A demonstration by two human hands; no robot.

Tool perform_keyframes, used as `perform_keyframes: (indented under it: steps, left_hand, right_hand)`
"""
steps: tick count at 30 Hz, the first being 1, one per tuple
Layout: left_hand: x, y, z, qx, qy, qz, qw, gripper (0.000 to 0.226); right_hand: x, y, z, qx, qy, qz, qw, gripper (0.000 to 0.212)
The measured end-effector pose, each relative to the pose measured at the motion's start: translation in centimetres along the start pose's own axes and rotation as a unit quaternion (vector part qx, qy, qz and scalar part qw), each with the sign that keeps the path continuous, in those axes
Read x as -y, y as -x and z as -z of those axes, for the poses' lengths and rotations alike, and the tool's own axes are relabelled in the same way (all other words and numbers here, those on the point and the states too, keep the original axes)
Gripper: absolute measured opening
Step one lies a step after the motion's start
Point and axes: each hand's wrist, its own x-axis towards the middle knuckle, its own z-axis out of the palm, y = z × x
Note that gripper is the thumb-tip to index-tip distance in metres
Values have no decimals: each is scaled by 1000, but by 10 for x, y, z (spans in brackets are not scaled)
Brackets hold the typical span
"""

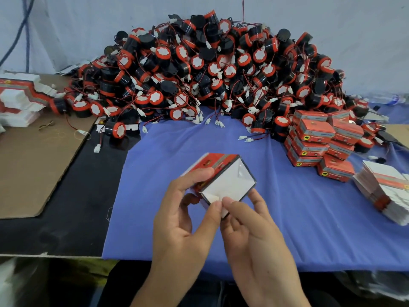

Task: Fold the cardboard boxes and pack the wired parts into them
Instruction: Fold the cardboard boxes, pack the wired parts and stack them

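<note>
A small red cardboard box (223, 173) with a white inside is held above the blue cloth (287, 229), its open end turned toward me. My left hand (183, 220) grips its left side, thumb and fingers curled round it. My right hand (250, 227) pinches a white flap at the box's near corner. A large heap of black and red wired parts (210, 69) with red wires and white plugs fills the back of the table. No part is in the box.
Several closed red boxes (318, 138) are stacked at the right. Flat box blanks lie in one stack at the far right (385, 191) and another at the far left (20, 100). A brown cardboard sheet (28, 165) with rubber bands covers the left side.
</note>
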Motion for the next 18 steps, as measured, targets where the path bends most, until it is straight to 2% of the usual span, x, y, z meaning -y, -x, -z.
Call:
perform_keyframes:
  steps: [4, 6, 8, 13, 15, 18]
  left_hand:
    - [1, 2, 5, 33, -11, 32, 999, 41]
    - [2, 2, 9, 56, 13, 65, 996, 40]
    - [3, 2, 12, 75, 17, 85, 993, 41]
    - [1, -2, 17, 139, 20, 127, 982, 34]
    - [1, -5, 19, 172, 9, 146, 974, 30]
    - [3, -14, 26, 191, -62, 169, 965, 42]
  right_hand:
    - [5, -1, 9, 77, 29, -20, 996, 59]
    - [7, -1, 13, 121, 77, -15, 990, 49]
    - [9, -3, 17, 129, 136, 10, 982, 41]
    - [9, -5, 22, 125, 256, 77, 955, 46]
    - [10, -6, 25, 94, 362, 120, 920, 37]
    - [15, -6, 30, 63, 545, 165, 820, 30]
